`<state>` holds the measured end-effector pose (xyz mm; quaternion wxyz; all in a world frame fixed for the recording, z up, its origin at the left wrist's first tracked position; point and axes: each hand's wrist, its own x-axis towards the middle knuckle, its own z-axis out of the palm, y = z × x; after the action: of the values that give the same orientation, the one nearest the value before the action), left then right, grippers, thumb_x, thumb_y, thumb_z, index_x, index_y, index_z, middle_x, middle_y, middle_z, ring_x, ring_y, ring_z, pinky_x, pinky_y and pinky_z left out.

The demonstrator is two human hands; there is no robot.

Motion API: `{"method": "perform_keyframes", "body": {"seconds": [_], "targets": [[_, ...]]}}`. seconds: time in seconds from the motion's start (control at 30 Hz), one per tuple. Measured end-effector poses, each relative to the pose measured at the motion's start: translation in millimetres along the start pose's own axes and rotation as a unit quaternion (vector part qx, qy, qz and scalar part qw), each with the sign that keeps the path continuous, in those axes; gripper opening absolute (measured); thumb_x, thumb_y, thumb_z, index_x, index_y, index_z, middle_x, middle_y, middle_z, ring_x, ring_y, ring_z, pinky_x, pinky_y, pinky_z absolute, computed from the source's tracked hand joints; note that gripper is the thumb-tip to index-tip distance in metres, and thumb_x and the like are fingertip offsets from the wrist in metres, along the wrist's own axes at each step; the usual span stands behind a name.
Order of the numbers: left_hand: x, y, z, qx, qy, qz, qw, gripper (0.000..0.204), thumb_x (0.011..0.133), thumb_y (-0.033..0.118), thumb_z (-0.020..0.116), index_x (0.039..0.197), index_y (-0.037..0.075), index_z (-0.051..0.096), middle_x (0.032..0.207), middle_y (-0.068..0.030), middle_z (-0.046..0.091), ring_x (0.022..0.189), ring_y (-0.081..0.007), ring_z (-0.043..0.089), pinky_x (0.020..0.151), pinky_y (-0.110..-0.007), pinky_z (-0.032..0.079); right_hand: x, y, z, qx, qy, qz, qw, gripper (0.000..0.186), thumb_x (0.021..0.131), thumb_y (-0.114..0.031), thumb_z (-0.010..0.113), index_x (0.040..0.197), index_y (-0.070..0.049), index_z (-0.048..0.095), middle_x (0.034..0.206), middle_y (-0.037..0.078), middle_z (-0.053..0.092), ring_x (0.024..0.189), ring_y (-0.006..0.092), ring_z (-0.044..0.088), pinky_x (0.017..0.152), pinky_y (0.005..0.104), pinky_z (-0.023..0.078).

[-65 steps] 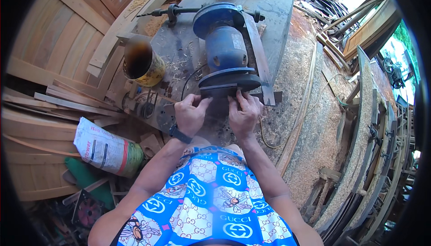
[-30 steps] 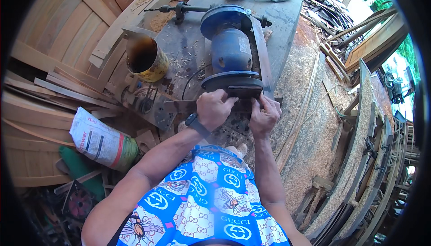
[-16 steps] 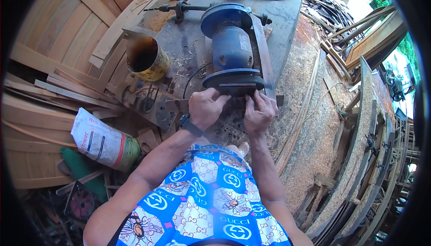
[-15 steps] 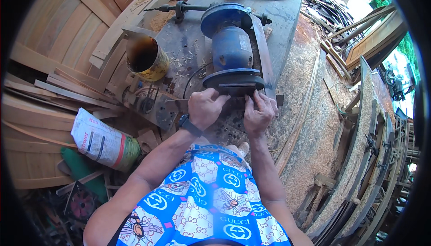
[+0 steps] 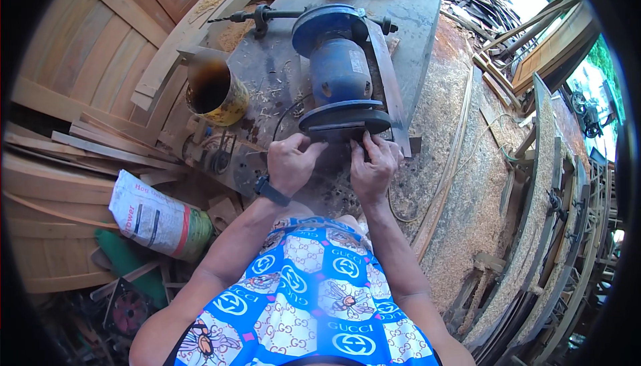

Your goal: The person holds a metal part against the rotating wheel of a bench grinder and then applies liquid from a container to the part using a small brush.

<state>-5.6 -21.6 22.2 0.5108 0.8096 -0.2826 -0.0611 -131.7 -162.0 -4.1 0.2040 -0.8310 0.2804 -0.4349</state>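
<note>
Both hands pressed to the near wheel guard of a blue bench grinder.

At nine o'clock of the hands stands a rusty yellow can on the metal bench. The left hand, a dark watch on its wrist, curls its fingers at the guard's lower edge; whatever it pinches is hidden. The right hand, just beside it at three o'clock, lays its fingers narrow against the same edge. The grinder sits at twelve o'clock of both hands, touching their fingertips. Sawdust spreads at three o'clock.
</note>
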Motion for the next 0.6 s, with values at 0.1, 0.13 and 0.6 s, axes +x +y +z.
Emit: {"method": "perform_keyframes", "body": {"seconds": [0.1,0.13,0.6], "targets": [[-0.6,1.1,-5.5,0.005,-0.002,-0.007,1.000,0.021,0.089,0.015,0.088,0.086,-0.004,0.079,0.064,-0.0098,0.073,0.057,-0.0070,0.065,0.051,-0.029,0.048,-0.8,-4.2,1.8,-0.004,0.000,-0.013,1.000,0.030,0.086,-0.015,0.084,0.112,-0.002,0.083,0.104,0.011,0.078,0.098,0.0304,0.067,0.096,0.0459,0.043],[-0.8,1.3,-7.6,0.016,0.003,-0.003,1.000,0.022,0.089,0.016,0.088,0.086,-0.004,0.079,0.065,-0.0102,0.074,0.058,-0.0075,0.065,0.052,-0.029,0.048,-0.5,-5.5,2.9,-0.004,0.001,-0.011,1.000,0.030,0.086,-0.015,0.084,0.112,-0.002,0.083,0.104,0.011,0.078,0.098,0.0304,0.067,0.096,0.0459,0.043],[-3.0,-6.9,-19.5,0.032,0.003,-0.025,0.999,0.025,0.086,0.020,0.089,0.084,-0.002,0.078,0.068,-0.0158,0.073,0.057,-0.0217,0.071,0.056,-0.036,0.051,-2.7,-19.5,10.5,0.003,0.004,-0.043,0.999,0.029,0.085,-0.014,0.083,0.111,0.000,0.080,0.104,0.011,0.075,0.098,0.0316,0.065,0.093,0.0482,0.043]]}}
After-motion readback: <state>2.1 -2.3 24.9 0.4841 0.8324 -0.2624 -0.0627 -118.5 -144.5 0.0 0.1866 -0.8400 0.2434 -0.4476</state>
